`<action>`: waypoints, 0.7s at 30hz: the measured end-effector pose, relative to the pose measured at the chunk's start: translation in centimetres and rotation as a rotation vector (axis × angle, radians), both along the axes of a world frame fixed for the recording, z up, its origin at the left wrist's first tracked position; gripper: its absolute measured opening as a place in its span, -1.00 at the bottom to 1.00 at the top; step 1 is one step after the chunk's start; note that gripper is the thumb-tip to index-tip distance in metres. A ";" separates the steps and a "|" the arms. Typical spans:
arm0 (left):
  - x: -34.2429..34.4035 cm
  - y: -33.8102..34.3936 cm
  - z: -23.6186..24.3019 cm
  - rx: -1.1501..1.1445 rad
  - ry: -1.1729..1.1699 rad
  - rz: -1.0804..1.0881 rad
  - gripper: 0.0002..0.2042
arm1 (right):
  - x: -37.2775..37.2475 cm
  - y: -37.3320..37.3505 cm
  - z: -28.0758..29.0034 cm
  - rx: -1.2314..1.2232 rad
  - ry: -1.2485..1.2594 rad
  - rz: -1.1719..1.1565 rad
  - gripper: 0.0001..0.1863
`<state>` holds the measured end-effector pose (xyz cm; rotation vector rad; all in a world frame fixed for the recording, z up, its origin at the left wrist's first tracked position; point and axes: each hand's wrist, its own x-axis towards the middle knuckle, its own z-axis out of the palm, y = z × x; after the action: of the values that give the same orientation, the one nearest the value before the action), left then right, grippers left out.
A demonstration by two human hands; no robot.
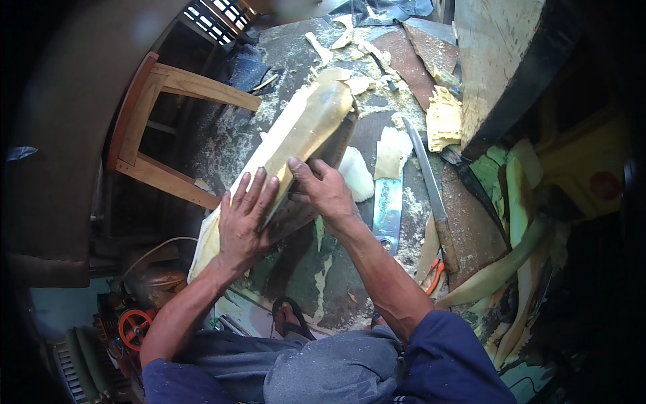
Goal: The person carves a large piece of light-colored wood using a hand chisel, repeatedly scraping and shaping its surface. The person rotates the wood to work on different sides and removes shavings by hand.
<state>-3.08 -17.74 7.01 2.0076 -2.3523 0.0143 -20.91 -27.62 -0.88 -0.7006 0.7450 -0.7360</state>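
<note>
A long padded piece with pale yellow foam and a brownish top strip [303, 124] stands diagonally before me. My left hand [245, 225] lies on its near part, fingers spread and straight. My right hand [323, 188] grips its right edge, thumb on top and other fingers curled at the side, partly hidden. To the right lie a long knife with a wooden handle [424, 175], a metal blade-like strip [387, 209] with a foam scrap [393, 148] on it, and orange-handled pliers [435, 276]. A white scrap [355, 172] is beside my right hand.
A wooden frame [180, 86] lies at the left. A tall board [488, 74] borders the upper right. Foam offcuts [525, 262] are heaped at the right. Shavings and scraps cover the dark work surface [282, 50]. A machine with a red wheel [134, 328] is at lower left.
</note>
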 end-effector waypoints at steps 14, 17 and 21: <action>-0.9 0.6 0.0 -0.002 0.054 0.041 -0.18 | -0.3 0.4 -0.4 0.186 -0.410 -0.060 -0.32; -0.6 1.1 0.2 0.010 0.093 0.055 -0.14 | -2.0 1.0 -0.5 0.284 -0.201 -0.178 -0.37; -0.5 1.4 0.3 0.043 0.040 0.050 -0.10 | -3.9 1.3 -0.8 0.311 -0.114 -0.255 -0.45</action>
<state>-3.56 -16.39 7.28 2.0655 -2.2976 -0.0748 -24.77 -26.35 -1.72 -0.2816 0.8304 -0.8607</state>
